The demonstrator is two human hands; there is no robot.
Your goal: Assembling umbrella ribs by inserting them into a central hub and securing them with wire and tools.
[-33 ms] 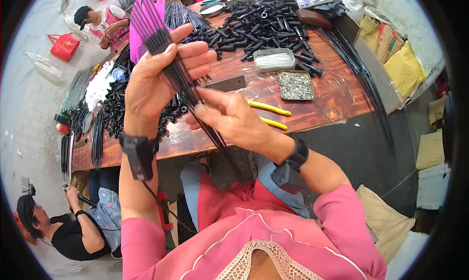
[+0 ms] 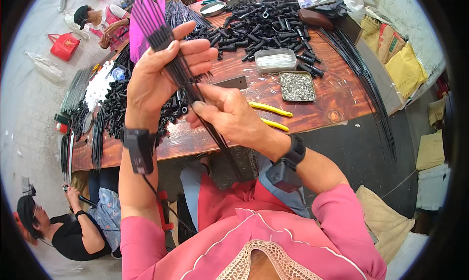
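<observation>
Currently, your left hand (image 2: 154,79) is raised over the near side of the counter (image 2: 342,101), palm showing, with a slanting bundle of thin black rods (image 2: 181,77) across it. Left thumb presses the bundle to the palm; the other fingers (image 2: 195,47) curve loosely, slightly apart. Your right hand (image 2: 234,114), lower down, has thumb and fingers clamped on the same bundle. Rods: slender, stiff-looking, fanning at the top above a thicker dark section; lower ends run down past the counter's edge. Behind the fan, creased magenta plastic (image 2: 137,45).

Counter: reddish-brown wood, streaky grain, shiny patches. Near your right hand, smooth yellow handles (image 2: 271,108), gently curved, and a flat dark bar (image 2: 232,83). Beyond, a translucent rounded-corner box (image 2: 273,71) of fine white sticks (image 2: 277,61); beside it, a square tin (image 2: 299,100) of speckled silvery bits (image 2: 297,86). Farther back, a jumbled heap of black tubular pieces (image 2: 268,26). At right, long black strands (image 2: 364,77), bunched, overhanging the edge.
</observation>
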